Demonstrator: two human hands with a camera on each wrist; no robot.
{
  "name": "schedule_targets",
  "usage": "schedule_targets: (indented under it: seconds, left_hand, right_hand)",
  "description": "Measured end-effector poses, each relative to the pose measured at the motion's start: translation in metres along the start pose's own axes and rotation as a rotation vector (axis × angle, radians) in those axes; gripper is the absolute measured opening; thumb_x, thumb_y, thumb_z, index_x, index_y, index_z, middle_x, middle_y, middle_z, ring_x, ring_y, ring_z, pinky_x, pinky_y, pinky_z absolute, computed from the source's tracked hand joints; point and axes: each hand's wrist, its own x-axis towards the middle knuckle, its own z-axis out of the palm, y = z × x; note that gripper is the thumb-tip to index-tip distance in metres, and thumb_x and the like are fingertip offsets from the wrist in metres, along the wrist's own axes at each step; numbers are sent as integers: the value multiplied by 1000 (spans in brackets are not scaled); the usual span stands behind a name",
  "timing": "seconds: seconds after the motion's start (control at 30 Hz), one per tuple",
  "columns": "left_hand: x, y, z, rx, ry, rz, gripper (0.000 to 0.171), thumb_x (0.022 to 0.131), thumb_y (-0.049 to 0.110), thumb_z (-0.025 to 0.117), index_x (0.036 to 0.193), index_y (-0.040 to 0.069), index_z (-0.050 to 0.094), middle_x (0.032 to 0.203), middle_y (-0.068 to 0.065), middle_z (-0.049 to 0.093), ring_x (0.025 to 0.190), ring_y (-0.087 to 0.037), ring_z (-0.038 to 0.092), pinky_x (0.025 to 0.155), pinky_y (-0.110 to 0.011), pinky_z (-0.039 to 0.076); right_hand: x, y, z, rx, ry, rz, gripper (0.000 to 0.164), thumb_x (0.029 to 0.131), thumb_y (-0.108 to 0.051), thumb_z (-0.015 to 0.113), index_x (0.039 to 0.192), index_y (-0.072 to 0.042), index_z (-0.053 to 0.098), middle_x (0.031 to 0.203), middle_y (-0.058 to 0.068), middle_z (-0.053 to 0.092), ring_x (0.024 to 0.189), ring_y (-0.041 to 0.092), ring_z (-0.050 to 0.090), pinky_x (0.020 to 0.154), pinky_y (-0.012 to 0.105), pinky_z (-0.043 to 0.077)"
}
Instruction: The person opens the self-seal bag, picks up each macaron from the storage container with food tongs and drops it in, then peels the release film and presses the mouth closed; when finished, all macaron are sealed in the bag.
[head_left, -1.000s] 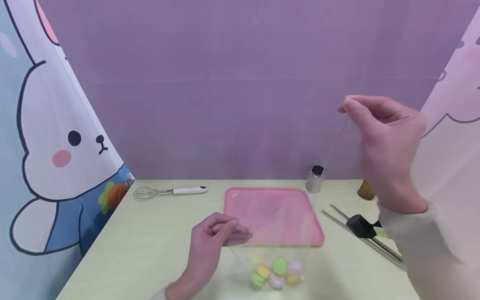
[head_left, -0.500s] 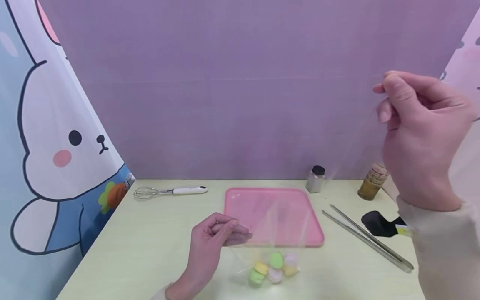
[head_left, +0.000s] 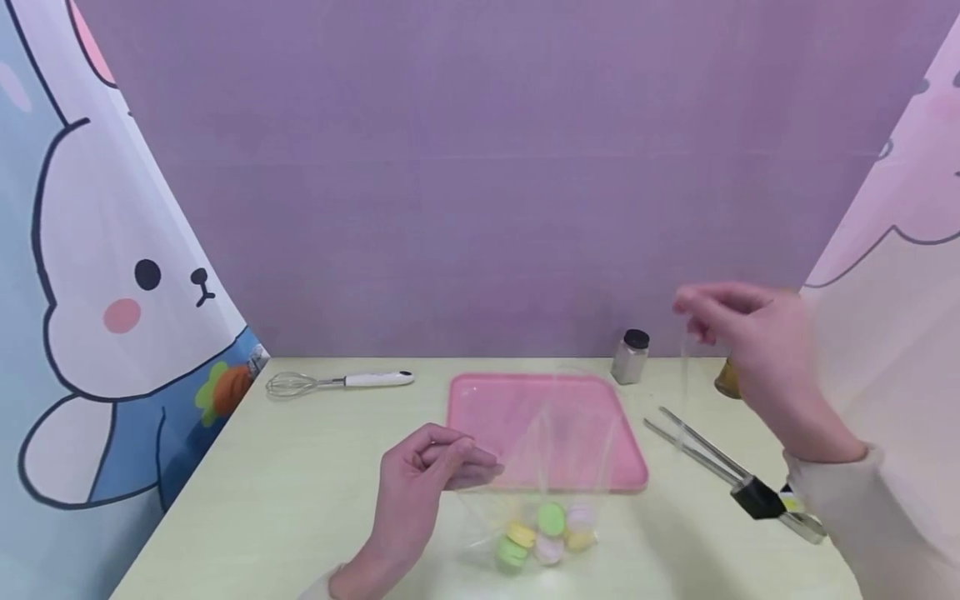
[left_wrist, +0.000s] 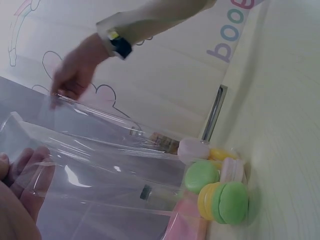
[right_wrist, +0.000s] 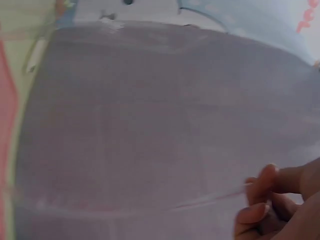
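Observation:
A clear plastic bag (head_left: 573, 450) stands on the table with several macarons (head_left: 551, 518), green, yellow and pale pink, at its bottom. My left hand (head_left: 431, 467) pinches the bag's upper left side; in the left wrist view its fingers (left_wrist: 37, 175) show through the film. Off to the right and higher, my right hand (head_left: 757, 350) pinches a thin clear strip (head_left: 683, 383) that hangs down from the fingertips. Whether the strip still touches the bag I cannot tell. In the right wrist view the right fingers (right_wrist: 262, 192) are curled at the strip's end.
A pink tray (head_left: 487, 400) lies behind the bag. A whisk (head_left: 341, 382) is at the back left, and a black-lidded jar (head_left: 631, 357) stands right of the tray. Metal tongs (head_left: 697, 454) lie on the right. An amber jar (head_left: 726, 382) is partly hidden by my right hand.
My right hand first moved up and right with the clear strip, then came down and left with it. My left hand and the bag stayed nearly in place.

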Motion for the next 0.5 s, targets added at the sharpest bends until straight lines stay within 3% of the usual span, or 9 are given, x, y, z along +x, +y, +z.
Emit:
schedule_targets:
  seconds: [0.1,0.17,0.33,0.5]
  left_hand:
    - [0,0,0,0,13,-18,19,102,4,59,103,-15,58,92,-20,75,82,-33,75,77,-48,59]
    - [1,0,0,-1,24,-29,20,102,5,60,103,-15,58,92,-20,75,82,-34,75,78,-48,59]
    - [1,0,0,0,11,-21,20,102,4,59,102,-17,57,91,-21,75,82,-34,75,77,-49,59]
    - [2,-1,0,-5,7,-22,14,102,2,58,102,-12,60,91,-20,75,82,-35,75,78,-49,59]
  right_hand:
    - [-4,36,-2,-270,-154,107,33,95,-30,74,114,-3,74,78,2,72,68,12,62,49,22,46]
    - [-9,62,0,-343,-232,157,31,97,-24,71,115,1,73,79,3,72,67,12,61,52,23,46]
    - [-29,125,2,-403,-322,278,23,96,-14,69,107,6,75,75,3,71,61,12,58,51,23,45]
    - [-43,168,-1,-429,-347,365,20,95,-11,67,97,8,75,68,6,68,58,15,56,50,24,43]
